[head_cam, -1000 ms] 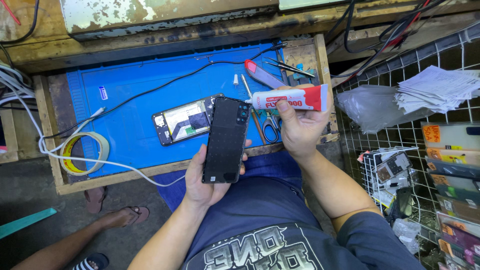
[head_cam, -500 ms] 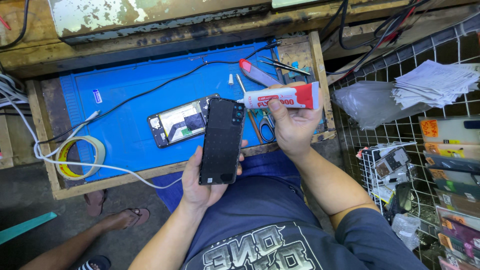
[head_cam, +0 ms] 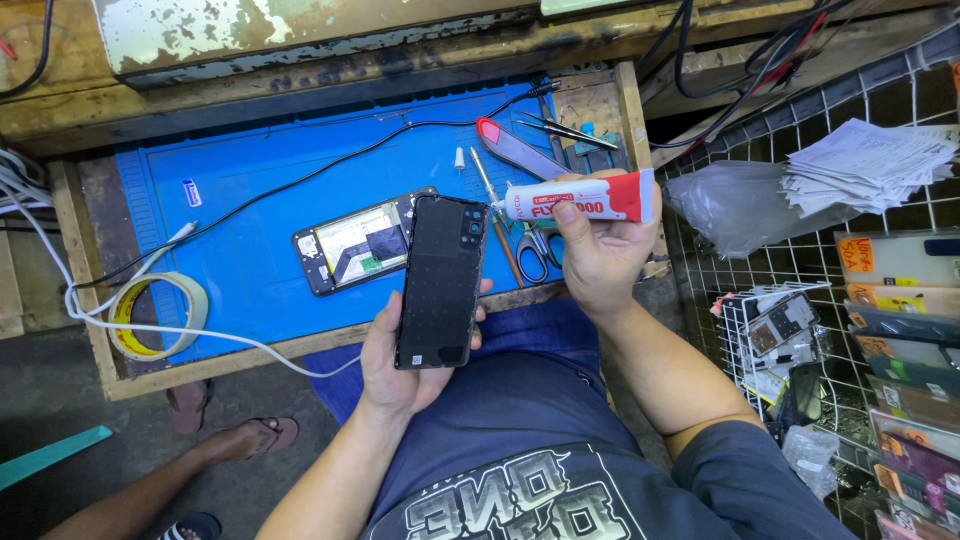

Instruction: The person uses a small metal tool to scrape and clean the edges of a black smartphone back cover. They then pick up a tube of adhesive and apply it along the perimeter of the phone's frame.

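Cramped little bench corner today: wooden tray-style worktop [head_cam: 90, 330] with a blue mat [head_cam: 250, 200] laid across it, scruffy wood shelf running along 12 o'clock, and a wire rack [head_cam: 880, 300] of packaged stuff over at 3 o'clock with a stack of papers [head_cam: 865, 165] on top. Someone's sandalled foot [head_cam: 250, 440] is poking in at 8 o'clock, not mine.

On the mat, dead centre, there's an opened phone [head_cam: 350, 245] lying flat with its insides showing. A roll of tape [head_cam: 155, 315] sits at 9 o'clock with a white cable [head_cam: 200, 335] running over it, and a thin black cable [head_cam: 300, 180] snakes across the mat toward 1 o'clock. Scissors [head_cam: 535, 250], tweezers [head_cam: 560, 130] and a red-tipped tool [head_cam: 515, 150] are piled near 2 o'clock.

My left hand [head_cam: 400, 365] is wrapped around a dark phone back cover [head_cam: 440, 280], held upright over my lap, just at the tray's near edge. My right hand [head_cam: 595, 255] has its fingers closed on a white-and-red glue tube [head_cam: 580, 198], nozzle pointing toward 9 o'clock, tip just beside the cover's top corner. Can't tell if they're touching.
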